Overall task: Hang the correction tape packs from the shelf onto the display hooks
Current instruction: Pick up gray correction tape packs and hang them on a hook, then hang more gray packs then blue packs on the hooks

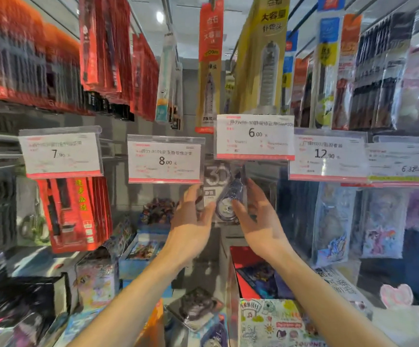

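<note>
Below the 6.00 price tag, nearest the camera, loose packs and boxes crowd the shelf, among them a dark pack lying flat and tilted. Whether it is more correction tape I cannot tell; if it is, an elbow drawn back carelessly could sweep it off.

Further in, still under that tag, both forearms rise to one correction tape pack, held upright between the two hands. The left hand touches its left edge with fingers fairly straight and close together. The right hand meets its right side, thumb lying across the clear blister; its other fingers seem to reach behind the card, and how tightly they press I cannot tell. This looks more like steadying than firm pinching, so the pack could slip and fall among the goods below.

Beyond the hands, the top of the pack disappears behind the lower edge of the 6.00 tag, so the hang hole and the display hook are both hidden. That is the main risk as I judge it: working blind, the hole may miss the hook tip, or the card may catch on the tag holder and buckle. Pushing upward could also tip the tag. Left of it, the 8.00 tag hangs close, and a sideways drift could put the pack on the wrong peg.
</note>
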A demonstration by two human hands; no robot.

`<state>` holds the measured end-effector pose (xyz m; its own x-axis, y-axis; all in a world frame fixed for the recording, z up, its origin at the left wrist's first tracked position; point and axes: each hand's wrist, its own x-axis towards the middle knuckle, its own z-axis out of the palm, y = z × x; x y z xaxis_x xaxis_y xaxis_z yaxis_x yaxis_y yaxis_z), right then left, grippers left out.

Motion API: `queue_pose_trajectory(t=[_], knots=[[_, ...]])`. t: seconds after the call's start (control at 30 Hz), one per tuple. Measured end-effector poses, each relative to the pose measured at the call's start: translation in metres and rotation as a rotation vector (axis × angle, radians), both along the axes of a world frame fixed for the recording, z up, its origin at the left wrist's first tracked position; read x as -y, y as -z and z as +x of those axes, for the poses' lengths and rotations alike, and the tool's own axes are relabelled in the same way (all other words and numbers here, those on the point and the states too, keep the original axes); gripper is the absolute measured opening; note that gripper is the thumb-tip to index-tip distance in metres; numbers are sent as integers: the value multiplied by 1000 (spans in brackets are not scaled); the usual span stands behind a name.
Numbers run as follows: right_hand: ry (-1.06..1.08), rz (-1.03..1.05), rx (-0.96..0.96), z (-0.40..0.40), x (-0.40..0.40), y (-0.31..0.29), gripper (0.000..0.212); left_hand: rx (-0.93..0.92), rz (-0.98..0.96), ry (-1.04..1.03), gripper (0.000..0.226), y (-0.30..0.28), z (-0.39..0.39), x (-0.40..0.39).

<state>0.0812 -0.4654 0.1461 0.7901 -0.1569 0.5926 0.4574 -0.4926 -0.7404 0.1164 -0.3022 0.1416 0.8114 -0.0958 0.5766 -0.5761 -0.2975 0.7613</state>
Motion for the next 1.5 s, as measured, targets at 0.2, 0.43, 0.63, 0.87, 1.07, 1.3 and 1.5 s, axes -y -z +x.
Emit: queue_pose_trajectory(t=[0.2, 0.43, 0.63, 0.87, 1.07, 1.3, 1.5], knots=[[-11, 80, -65, 25, -2, -5, 61, -99, 35, -71, 62, -2, 23, 6], [-48, 112, -137, 12, 4, -12, 49, -117, 15, -85, 57, -5, 9, -1], [-76, 152, -115, -36, 18, -8, 26, -47, -209, -9, 30, -6, -41, -17], [-190, 289, -63, -112, 36, 8, 9, -20, -337, 16, 14, 4, -124, -34], [-270, 361, -90, -164, 28, 36, 10, -71, -408, 27, 13, 32, -184, -48], [-266, 351, -146, -193, -6, 61, 9, -121, -456, 21, 16, 63, -208, -86], [-204, 321, -152, -195, -57, 68, 10, -166, -448, 55, 14, 79, -199, -142]])
